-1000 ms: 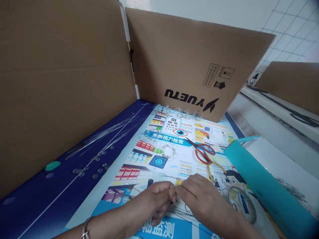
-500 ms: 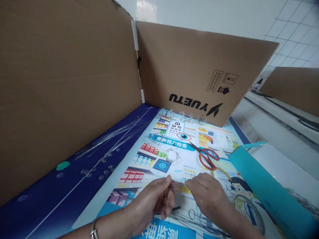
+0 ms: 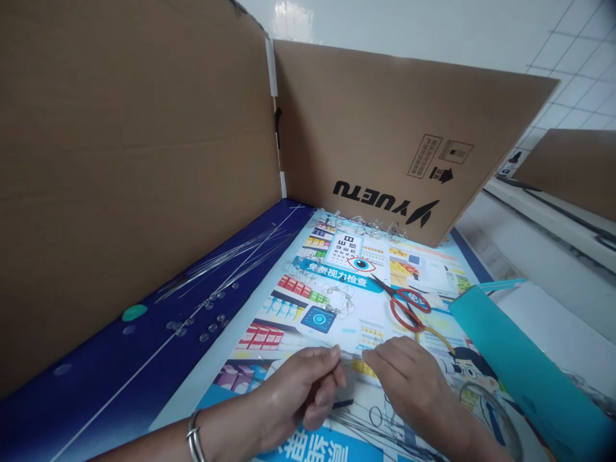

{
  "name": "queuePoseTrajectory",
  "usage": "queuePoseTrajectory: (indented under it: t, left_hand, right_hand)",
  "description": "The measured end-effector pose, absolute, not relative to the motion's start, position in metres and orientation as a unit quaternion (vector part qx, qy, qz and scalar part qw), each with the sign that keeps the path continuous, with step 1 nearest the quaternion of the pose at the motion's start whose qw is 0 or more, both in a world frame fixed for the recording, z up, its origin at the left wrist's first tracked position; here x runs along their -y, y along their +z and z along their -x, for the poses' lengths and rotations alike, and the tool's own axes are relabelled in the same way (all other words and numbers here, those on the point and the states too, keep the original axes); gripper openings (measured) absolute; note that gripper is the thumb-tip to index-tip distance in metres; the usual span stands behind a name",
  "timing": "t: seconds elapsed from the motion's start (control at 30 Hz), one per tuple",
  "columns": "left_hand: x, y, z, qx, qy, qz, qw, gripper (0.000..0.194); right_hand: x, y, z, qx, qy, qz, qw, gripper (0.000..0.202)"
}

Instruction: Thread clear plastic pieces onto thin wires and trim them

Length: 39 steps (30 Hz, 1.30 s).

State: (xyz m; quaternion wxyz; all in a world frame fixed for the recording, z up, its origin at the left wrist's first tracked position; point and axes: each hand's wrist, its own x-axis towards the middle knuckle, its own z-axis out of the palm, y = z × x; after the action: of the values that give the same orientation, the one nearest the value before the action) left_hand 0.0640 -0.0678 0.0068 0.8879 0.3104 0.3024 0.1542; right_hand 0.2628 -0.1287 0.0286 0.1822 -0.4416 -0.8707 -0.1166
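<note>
My left hand (image 3: 308, 388), a metal bangle at its wrist, pinches thumb against forefinger. My right hand (image 3: 411, 378) is closed with its fingertips pressed together. Between the two pinches runs a short stretch of thin wire (image 3: 353, 355), faint against the printed sheet; its ends are hidden in the fingers. Beyond the hands, red-handled scissors (image 3: 407, 308) lie with blades slightly apart. To their left rests a loop of clear beads on wire (image 3: 341, 300). Below my hands, several loose dark wires (image 3: 370, 431) lie on the sheet.
Clear beads (image 3: 206, 321) and a bundle of thin straight wires (image 3: 216, 263) lie on the dark blue strip, near a green disc (image 3: 135, 312). Cardboard panels (image 3: 385, 135) wall the left and back. A teal box (image 3: 524, 366) stands right, beside a coil (image 3: 491, 414).
The view has swung slightly left, shifting the scene rightward. Both hands keep their pinches, and the left fingers have closed up a little. A small wire loop at the left fingertips no longer shows.
</note>
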Motion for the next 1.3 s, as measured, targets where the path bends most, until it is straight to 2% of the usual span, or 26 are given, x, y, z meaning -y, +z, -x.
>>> queuePoseTrajectory:
  t: [0.17,0.37,0.57,0.67,0.8,1.0,1.3]
  left_hand:
    - [0.068,0.006,-0.064,-0.281,0.159,-0.312,0.894,0.029]
    - [0.068,0.003,-0.066,-0.295,0.151,-0.339,0.881,0.031]
    - [0.076,0.002,-0.065,-0.266,0.091,-0.395,0.875,0.030]
    - [0.081,0.006,-0.066,-0.266,0.064,-0.478,0.835,0.030]
    - [0.083,0.012,-0.067,-0.268,0.043,-0.563,0.781,0.031]
    - [0.084,0.014,-0.065,-0.283,0.063,-0.603,0.743,0.030]
    - [0.070,0.007,-0.067,-0.311,0.091,-0.605,0.728,0.027]
  right_hand:
    - [0.129,0.034,-0.261,0.881,-0.123,0.429,0.158,0.028]
    - [0.130,0.037,-0.261,0.886,-0.092,0.438,0.120,0.025]
    - [0.136,0.049,-0.264,0.860,0.024,0.503,0.089,0.018]
    - [0.142,0.055,-0.263,0.851,0.100,0.511,0.061,0.021]
    - [0.149,0.054,-0.261,0.845,0.139,0.514,0.037,0.022]
    - [0.150,0.038,-0.262,0.831,0.113,0.540,0.072,0.017]
    - [0.129,0.031,-0.264,0.837,0.092,0.534,0.070,0.018]
